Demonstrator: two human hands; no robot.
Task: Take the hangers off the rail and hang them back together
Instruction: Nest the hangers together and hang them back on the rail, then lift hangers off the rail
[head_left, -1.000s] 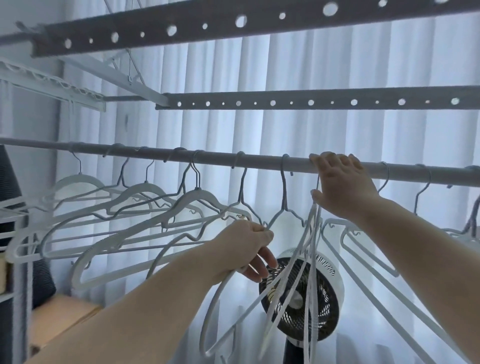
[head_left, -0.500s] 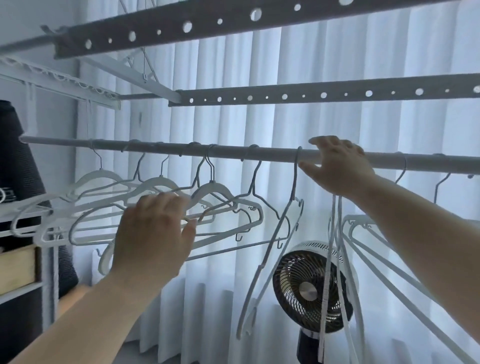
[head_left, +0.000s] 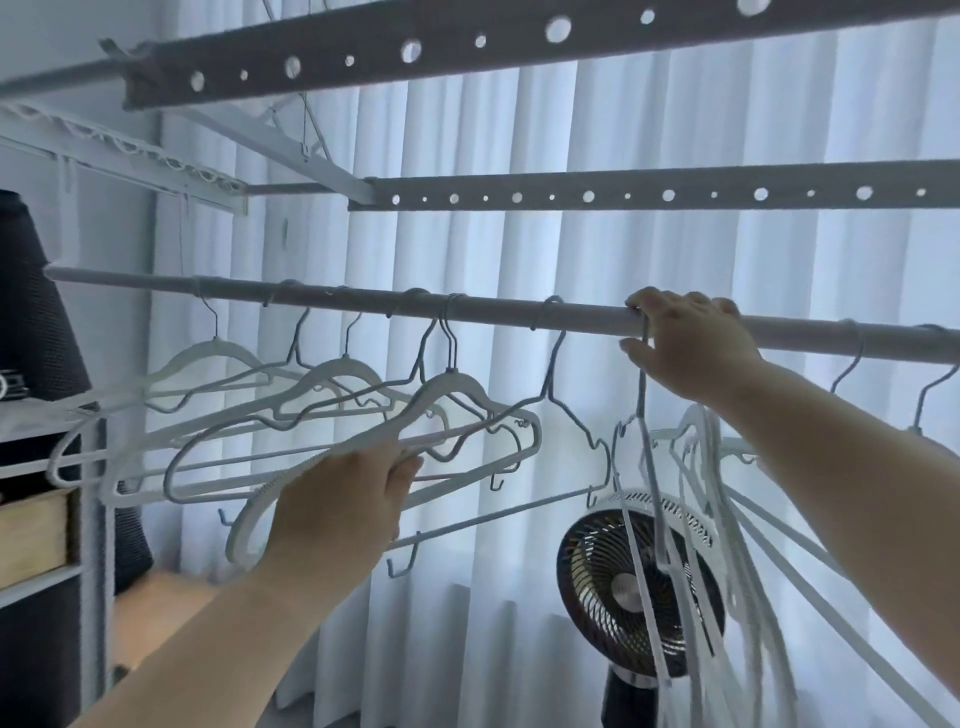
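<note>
Against pale curtains (head_left: 519, 156), right hand (head_left: 696, 348) clamped over rail (head_left: 519, 314) and bundled hanger hooks, likely pinning that gathered bunch (head_left: 691, 519) in place, left hand (head_left: 343, 509) closed on flat white hanger (head_left: 467, 395) among those spread leftward, presumably next for lifting off.

This looks like a laundry corner in a home. A round rail (head_left: 519, 316) runs across, strung with empty white hangers (head_left: 332, 415), and above it hang perforated drying bars (head_left: 623, 193) of a ceiling rack. Sheer white curtains (head_left: 571, 249) cover a bright window behind. A standing fan (head_left: 618, 587) sits low by the curtains. At the left edge stand a shelf unit (head_left: 88, 519) with a wooden box (head_left: 31, 535) and a dark mesh object (head_left: 31, 312).
</note>
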